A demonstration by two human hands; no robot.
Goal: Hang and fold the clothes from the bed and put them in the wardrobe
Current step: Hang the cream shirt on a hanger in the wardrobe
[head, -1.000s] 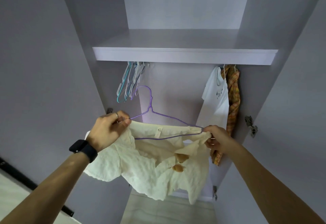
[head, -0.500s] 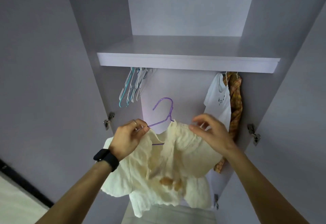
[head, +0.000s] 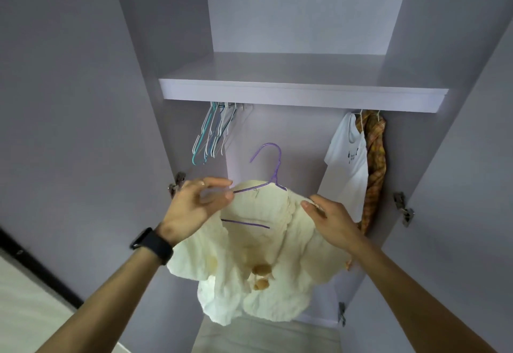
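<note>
Two things hang at the right of the open wardrobe (head: 302, 94): a white T-shirt (head: 349, 163) and a plaid garment (head: 376, 163). The cream blouse (head: 249, 255) now drapes more fully than half a second ago. The right hand (head: 330, 219) has flattened onto the blouse's right shoulder, fingers straight. The left hand (head: 191, 208) has loosened to a thumb-and-forefinger pinch on the left arm of the purple hanger (head: 273, 169), and the blouse hangs below that pinch.

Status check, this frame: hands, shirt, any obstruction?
Left hand pinches purple hanger; right hand flat on cream shirt. Shirt on hanger, not yet hung. Empty hangers left, white tee right.
</note>
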